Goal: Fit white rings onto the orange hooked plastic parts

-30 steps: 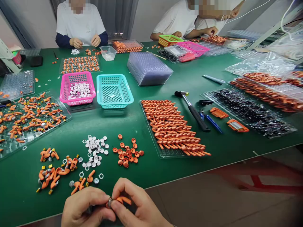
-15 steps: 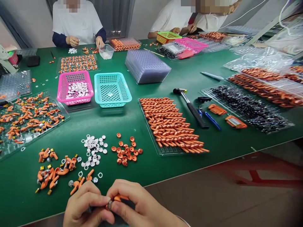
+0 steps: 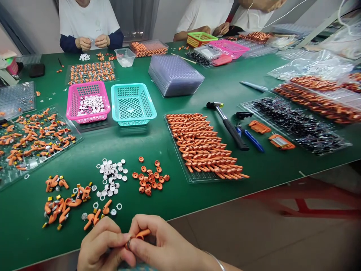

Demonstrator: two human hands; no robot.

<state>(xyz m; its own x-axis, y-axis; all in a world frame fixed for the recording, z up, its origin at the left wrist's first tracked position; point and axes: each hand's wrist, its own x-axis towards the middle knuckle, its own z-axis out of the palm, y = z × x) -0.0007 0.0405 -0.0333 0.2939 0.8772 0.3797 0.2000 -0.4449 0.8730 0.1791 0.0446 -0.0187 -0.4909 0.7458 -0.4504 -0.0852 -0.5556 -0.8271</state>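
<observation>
At the table's front edge, my left hand [image 3: 101, 242] and my right hand [image 3: 162, 241] meet fingertip to fingertip. An orange earbud shell [image 3: 143, 233] sticks out of my right hand's closed fingers. Between the thumbs and fingers is a small round dark-silver part [image 3: 129, 242], mostly covered, pinched by my left hand against the shell. Just beyond my hands lie loose orange earbud shells [image 3: 89, 221] with wired silver discs and yellow tabs. Further in are white round pieces [image 3: 108, 173] and orange earbud caps [image 3: 152, 179].
Left stands a tray of earbud shells [image 3: 42, 135]. Behind are a pink basket [image 3: 73, 114] and a turquoise basket [image 3: 134, 119]. To the right are a tray of orange stems [image 3: 203, 146], a hammer [image 3: 229, 128], pliers [image 3: 252, 139] and a tray of black parts [image 3: 296, 122]. Co-workers sit opposite.
The orange shell in my right hand has tilted up and shows more. My hands stay together. Across the table, a co-worker's hands have come together.
</observation>
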